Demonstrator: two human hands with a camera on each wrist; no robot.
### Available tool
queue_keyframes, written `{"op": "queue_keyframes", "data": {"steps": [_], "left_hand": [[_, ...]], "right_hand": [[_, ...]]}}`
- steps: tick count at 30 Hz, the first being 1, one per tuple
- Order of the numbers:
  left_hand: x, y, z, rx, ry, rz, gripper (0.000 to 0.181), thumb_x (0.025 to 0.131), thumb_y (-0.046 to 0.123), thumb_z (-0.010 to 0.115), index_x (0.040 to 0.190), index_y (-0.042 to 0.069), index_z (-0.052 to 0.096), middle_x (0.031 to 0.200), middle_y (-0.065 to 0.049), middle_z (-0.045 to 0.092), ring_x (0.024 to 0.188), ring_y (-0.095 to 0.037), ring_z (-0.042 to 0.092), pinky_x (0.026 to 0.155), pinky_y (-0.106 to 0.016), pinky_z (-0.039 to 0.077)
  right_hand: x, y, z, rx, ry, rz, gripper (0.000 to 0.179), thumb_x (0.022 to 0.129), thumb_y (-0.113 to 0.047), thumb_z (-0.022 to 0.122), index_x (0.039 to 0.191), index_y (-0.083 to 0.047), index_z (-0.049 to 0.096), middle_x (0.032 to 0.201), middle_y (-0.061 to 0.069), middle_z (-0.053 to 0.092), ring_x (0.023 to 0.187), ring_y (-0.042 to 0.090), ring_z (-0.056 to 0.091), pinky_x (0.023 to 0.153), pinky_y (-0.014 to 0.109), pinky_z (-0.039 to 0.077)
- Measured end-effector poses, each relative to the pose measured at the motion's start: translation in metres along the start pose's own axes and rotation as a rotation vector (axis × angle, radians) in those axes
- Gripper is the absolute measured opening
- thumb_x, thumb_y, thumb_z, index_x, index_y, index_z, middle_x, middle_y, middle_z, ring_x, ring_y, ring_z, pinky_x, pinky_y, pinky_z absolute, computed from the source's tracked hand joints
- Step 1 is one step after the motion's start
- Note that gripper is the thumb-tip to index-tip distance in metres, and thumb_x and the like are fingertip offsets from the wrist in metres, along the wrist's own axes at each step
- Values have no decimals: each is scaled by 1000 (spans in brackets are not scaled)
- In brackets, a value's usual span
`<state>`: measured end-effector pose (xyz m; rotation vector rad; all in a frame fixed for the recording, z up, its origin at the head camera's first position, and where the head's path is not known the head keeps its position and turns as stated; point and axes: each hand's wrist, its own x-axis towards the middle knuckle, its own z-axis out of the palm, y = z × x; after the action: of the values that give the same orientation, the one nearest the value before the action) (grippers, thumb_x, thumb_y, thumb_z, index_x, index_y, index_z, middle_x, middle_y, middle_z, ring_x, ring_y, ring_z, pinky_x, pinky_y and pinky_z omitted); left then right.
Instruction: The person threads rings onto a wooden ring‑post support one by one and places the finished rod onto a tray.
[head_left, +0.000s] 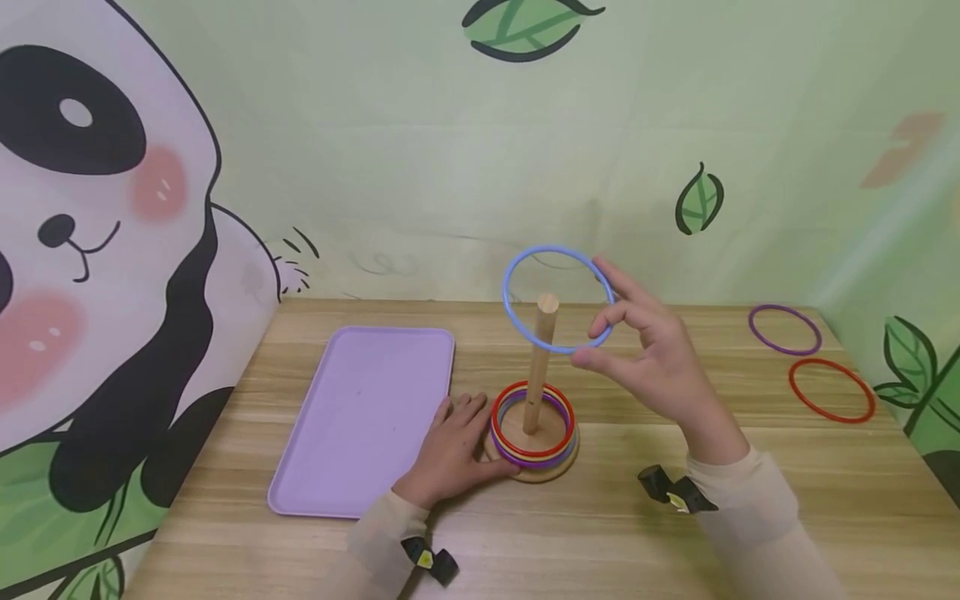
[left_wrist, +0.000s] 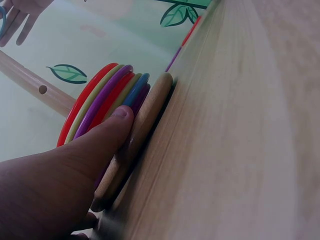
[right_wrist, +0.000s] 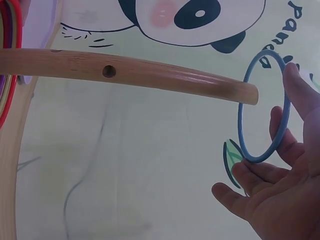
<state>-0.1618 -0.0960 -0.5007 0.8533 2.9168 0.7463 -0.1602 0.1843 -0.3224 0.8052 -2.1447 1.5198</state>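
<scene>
A light wooden peg (head_left: 537, 375) stands upright on a round wooden base (head_left: 542, 478). A stack of several coloured rings (head_left: 535, 459) lies around its foot, with a red ring on top. My right hand (head_left: 656, 354) pinches a blue ring (head_left: 507, 310) at its right side. The peg's tip shows inside that ring in both the head and right wrist views. My left hand (head_left: 453, 454) rests at the left side of the base, fingers extended. In the left wrist view its thumb (left_wrist: 107, 132) lies along the lower rings and the base.
A lilac tray (head_left: 367, 417) lies on the wooden table (head_left: 600, 533) left of the base. At the right lie a purple ring (head_left: 752, 327) and a red ring (head_left: 825, 415). A wall covering (head_left: 420, 208) with a panda and leaves stands behind the table.
</scene>
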Motion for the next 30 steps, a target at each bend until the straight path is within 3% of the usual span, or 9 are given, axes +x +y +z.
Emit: {"op": "queue_keyframes", "data": {"steps": [9, 22, 30], "left_hand": [[1, -2, 1, -1, 4, 4, 103, 85, 64, 79, 160, 3, 44, 163, -24, 41, 154, -46, 32, 129, -60, 10], [0, -1, 1, -2, -1, 0, 103, 86, 64, 79, 161, 4, 43, 164, -23, 40, 155, -45, 31, 129, -59, 9], [0, 0, 0, 2, 4, 5, 103, 85, 64, 79, 160, 4, 44, 163, -24, 41, 154, -46, 32, 128, -61, 10]], "right_hand": [[-3, 3, 5, -5, -22, 9, 33, 71, 15, 89, 83, -8, 69, 161, 21, 45, 150, 41, 42, 124, 31, 33], [-13, 11, 9, -22, -38, -29, 35, 69, 15, 90, 84, -9, 69, 160, 25, 45, 146, 46, 45, 122, 30, 35], [-17, 14, 12, -28, -41, -1, 35, 70, 14, 90, 83, -10, 69, 160, 24, 46, 147, 45, 44, 122, 28, 34]]}}
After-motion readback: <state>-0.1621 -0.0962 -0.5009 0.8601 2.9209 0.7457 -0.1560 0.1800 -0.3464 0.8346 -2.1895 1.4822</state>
